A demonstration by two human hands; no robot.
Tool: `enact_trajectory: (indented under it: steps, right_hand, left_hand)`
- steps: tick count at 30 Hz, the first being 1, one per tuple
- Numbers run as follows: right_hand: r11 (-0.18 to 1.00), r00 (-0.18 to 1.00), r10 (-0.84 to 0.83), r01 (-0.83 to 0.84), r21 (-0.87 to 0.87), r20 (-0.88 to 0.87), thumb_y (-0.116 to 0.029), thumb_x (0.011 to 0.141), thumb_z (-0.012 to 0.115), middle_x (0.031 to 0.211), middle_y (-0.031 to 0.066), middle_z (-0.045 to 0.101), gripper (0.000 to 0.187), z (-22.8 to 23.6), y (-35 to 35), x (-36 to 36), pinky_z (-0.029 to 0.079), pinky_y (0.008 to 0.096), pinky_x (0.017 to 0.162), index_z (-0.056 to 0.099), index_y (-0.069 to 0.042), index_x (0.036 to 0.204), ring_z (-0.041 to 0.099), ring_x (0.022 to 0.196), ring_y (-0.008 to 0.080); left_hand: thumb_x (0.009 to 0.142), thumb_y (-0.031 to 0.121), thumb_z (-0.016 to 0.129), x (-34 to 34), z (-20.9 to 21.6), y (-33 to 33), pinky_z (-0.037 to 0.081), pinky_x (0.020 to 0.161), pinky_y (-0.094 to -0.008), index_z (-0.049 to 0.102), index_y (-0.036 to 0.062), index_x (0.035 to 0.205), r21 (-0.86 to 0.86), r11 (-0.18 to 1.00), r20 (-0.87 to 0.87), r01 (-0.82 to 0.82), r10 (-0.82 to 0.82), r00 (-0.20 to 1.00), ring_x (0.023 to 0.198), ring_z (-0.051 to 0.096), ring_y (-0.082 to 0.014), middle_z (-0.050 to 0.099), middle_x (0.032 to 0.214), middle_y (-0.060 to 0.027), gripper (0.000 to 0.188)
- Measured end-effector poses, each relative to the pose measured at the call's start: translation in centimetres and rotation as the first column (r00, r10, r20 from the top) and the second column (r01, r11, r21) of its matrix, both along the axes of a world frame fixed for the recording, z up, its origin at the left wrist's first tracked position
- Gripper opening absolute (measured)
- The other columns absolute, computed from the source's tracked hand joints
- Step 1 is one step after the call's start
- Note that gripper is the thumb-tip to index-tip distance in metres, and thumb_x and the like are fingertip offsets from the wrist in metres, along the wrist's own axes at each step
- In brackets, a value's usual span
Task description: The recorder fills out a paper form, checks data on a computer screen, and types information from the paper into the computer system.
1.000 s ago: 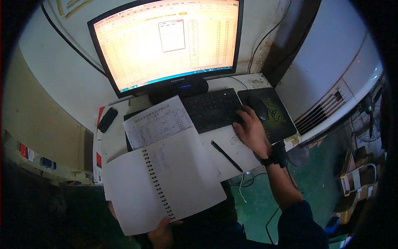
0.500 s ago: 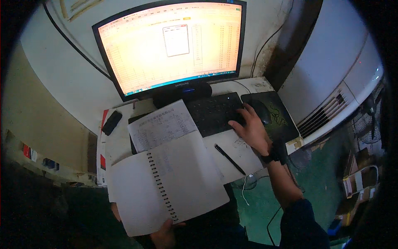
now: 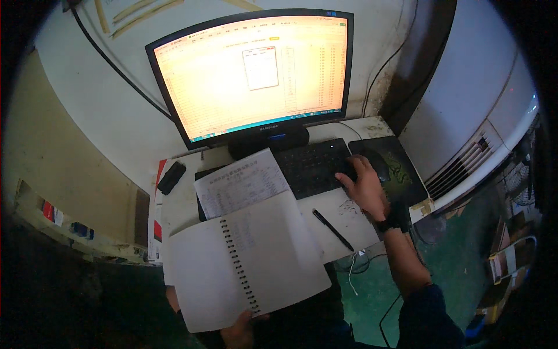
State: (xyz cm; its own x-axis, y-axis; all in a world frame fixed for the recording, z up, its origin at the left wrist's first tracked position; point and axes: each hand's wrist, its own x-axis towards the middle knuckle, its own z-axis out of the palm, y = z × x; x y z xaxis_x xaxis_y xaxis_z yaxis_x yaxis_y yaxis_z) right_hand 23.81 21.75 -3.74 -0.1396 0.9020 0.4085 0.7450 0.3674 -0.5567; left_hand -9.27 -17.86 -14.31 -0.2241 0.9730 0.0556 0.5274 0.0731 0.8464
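A white spiral-bound notebook [image 3: 279,244] lies spread across the near edge of the desk, its pages blank apart from faint marks. My left hand [image 3: 238,333] grips its bottom edge by the wire binding, the fingers partly hidden underneath. Above the notebook, a printed sheet [image 3: 238,183] with dense text overlaps the black keyboard [image 3: 308,168]. My right hand [image 3: 367,189], a dark band at its wrist, rests over the keyboard's right end with fingers apart and nothing in them. Just right of that hand sits a black mouse [image 3: 376,164]. A black pen [image 3: 333,230] lies between notebook and right forearm.
A lit monitor [image 3: 256,75] stands at the back, showing a spreadsheet with a small pop-up window. Under the mouse is a black and green mouse pad [image 3: 401,180]. A small black object [image 3: 171,178] lies at left. A white cabinet-like unit with vents [image 3: 465,157] flanks the right.
The whole view has shifted, so everything sits slightly further right and lower in the picture. Both hands keep their places on the notebook and the keyboard.
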Motion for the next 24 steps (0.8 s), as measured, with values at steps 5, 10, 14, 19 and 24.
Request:
enact_trajectory:
  steps: [5,10,14,19,24]
  right_hand:
    - [0.996,0.997,0.071,-0.073,0.054,0.032,-0.033,0.097,0.082,0.138,0.0301,0.063,0.059,-1.1,-0.3,0.2,0.054,0.0515,0.106,0.063,0.004,0.138,0.063,0.125,0.0508]
    - [0.994,0.997,0.075,-0.074,0.085,-0.015,-0.028,0.097,0.081,0.135,0.0309,0.064,0.059,-2.6,-0.7,1.0,0.053,0.0498,0.106,0.059,0.004,0.141,0.063,0.124,0.0507]
    - [0.998,0.999,0.035,-0.034,0.054,-0.015,-0.022,0.098,0.079,0.137,0.031,0.063,0.056,-1.3,-0.6,0.6,0.05,0.0488,0.11,0.058,0.006,0.142,0.061,0.128,0.0496]
    - [0.998,0.999,0.043,-0.043,0.051,0.015,-0.018,0.098,0.077,0.139,0.0308,0.062,0.056,-1.5,-0.9,0.0,0.05,0.0491,0.111,0.056,0.007,0.143,0.06,0.13,0.049]
    - [0.997,0.998,0.051,-0.053,0.058,0.035,-0.017,0.097,0.078,0.14,0.0313,0.061,0.055,-1.4,-1.2,0.4,0.05,0.0502,0.109,0.056,0.005,0.143,0.06,0.129,0.0496]
  left_hand:
    - [0.114,0.019,0.051,-1.2,-1.4,-1.4,0.059,0.092,-0.0458,0.068,0.0023,0.146,0.122,0.989,-0.445,0.088,-0.025,0.895,0.12,0.07,-0.0367,0.069,0.142,-0.0226,0.04]
    - [0.104,0.002,0.065,3.0,7.7,4.0,0.059,0.105,-0.049,0.069,-0.0043,0.128,-0.141,0.971,0.168,-0.193,0.215,0.962,0.119,0.073,-0.0363,0.073,0.131,-0.0216,0.025]
    - [0.103,0.007,0.071,0.8,4.1,1.4,0.055,0.109,-0.0456,0.074,0.0019,0.126,0.084,0.996,-0.289,0.038,-0.012,0.957,0.117,0.073,-0.0358,0.077,0.126,-0.0178,0.024]
    - [0.102,0.011,0.074,1.7,5.5,2.1,0.055,0.109,-0.0469,0.073,-0.0017,0.128,-0.038,0.984,0.165,-0.172,0.176,0.97,0.118,0.073,-0.0337,0.077,0.128,-0.0168,0.029]
    - [0.102,0.012,0.075,2.6,5.9,2.6,0.055,0.111,-0.0474,0.071,-0.0035,0.129,-0.076,0.975,0.383,-0.209,0.222,0.897,0.121,0.072,-0.0331,0.076,0.13,-0.0168,0.032]
